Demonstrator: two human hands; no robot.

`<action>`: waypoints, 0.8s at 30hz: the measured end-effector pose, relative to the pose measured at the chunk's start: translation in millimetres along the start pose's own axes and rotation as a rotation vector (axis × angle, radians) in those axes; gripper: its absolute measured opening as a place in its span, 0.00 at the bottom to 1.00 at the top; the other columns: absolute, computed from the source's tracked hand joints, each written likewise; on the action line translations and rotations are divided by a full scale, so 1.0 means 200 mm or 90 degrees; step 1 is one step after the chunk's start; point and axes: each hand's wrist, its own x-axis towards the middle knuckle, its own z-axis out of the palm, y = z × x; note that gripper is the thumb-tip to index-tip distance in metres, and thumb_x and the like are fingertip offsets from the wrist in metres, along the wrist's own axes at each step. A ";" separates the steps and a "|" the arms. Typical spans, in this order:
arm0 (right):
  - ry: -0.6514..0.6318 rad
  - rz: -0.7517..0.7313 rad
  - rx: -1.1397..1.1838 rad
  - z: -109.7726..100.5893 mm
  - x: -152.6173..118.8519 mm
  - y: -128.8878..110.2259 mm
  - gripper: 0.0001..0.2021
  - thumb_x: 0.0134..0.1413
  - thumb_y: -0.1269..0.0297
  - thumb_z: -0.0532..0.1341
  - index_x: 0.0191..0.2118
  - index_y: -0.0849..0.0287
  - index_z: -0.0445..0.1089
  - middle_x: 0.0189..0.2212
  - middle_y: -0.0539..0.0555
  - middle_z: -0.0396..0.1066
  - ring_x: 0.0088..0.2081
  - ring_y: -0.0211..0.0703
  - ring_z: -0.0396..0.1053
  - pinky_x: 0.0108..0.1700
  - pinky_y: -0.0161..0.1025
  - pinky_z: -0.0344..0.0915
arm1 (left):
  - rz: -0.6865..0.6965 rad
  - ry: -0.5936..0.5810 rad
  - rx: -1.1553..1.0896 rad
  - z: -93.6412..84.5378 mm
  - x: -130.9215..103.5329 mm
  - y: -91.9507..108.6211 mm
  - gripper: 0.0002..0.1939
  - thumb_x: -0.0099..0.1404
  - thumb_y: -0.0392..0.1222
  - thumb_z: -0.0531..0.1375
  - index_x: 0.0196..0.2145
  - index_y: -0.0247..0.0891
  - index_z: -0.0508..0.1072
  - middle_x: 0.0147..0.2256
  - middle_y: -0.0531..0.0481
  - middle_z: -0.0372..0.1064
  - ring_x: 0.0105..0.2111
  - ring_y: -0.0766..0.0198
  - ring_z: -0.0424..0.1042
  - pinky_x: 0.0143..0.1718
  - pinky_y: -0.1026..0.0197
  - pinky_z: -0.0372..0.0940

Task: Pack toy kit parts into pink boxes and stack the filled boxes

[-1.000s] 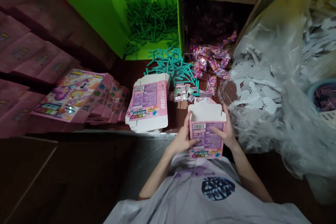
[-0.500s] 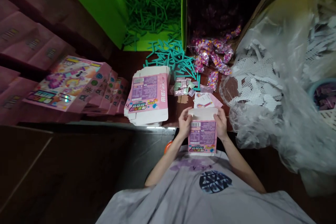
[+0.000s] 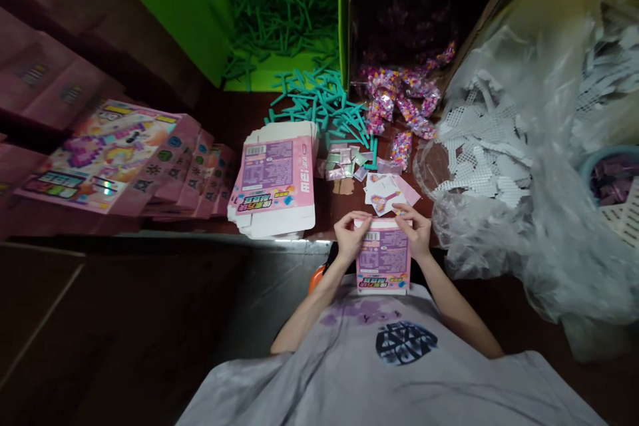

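A pink and purple printed carton [image 3: 383, 256] is upheld between my hands at the table's front edge, close to my shirt. My left hand [image 3: 352, 234] pinches its upper left corner, fingers over the top edge. At the upper right corner, my right hand [image 3: 415, 229] grips it with thumb and fingers. The white top flap now lies folded down, mostly out of sight. Just beyond the carton are printed leaflets [image 3: 384, 192]. Small clear packets [image 3: 344, 161] lie behind them to the left. A stack of flattened pink cartons [image 3: 273, 176] sits left of my hands.
Teal T-shaped sticks [image 3: 319, 103] spill from a green bin [image 3: 264, 73]. Bags of coloured beads [image 3: 399, 103] lie before a cardboard box. White perforated pieces [image 3: 484, 146] fill a plastic bag at right, beside a blue-rimmed basket [image 3: 589, 173]. Finished-looking pink boxes [image 3: 104, 153] are stacked at left.
The carton's white top flap stood up earlier and is now folded down. Both hands have shifted inward over the top edge, and the view has moved slightly.
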 end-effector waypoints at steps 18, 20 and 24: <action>-0.122 -0.037 -0.043 -0.04 -0.05 0.03 0.05 0.41 0.60 0.73 0.28 0.52 0.79 0.40 0.55 0.78 0.42 0.49 0.76 0.48 0.48 0.71 | 0.114 -0.017 0.061 -0.03 -0.02 -0.02 0.28 0.67 0.57 0.54 0.17 0.36 0.71 0.23 0.46 0.72 0.26 0.62 0.74 0.31 0.59 0.68; -0.096 -0.038 -0.062 -0.04 -0.06 0.03 0.05 0.44 0.59 0.72 0.26 0.52 0.79 0.39 0.55 0.79 0.41 0.49 0.76 0.47 0.47 0.71 | 0.107 -0.025 0.078 -0.02 -0.05 -0.03 0.30 0.69 0.58 0.50 0.16 0.36 0.69 0.26 0.45 0.74 0.29 0.61 0.75 0.33 0.58 0.68; -0.058 0.004 -0.015 -0.05 -0.01 0.03 0.16 0.54 0.49 0.63 0.25 0.55 0.77 0.39 0.57 0.78 0.41 0.49 0.75 0.46 0.47 0.71 | 0.083 0.017 0.214 -0.03 -0.14 0.02 0.19 0.66 0.55 0.55 0.28 0.36 0.71 0.35 0.44 0.74 0.36 0.60 0.74 0.38 0.59 0.68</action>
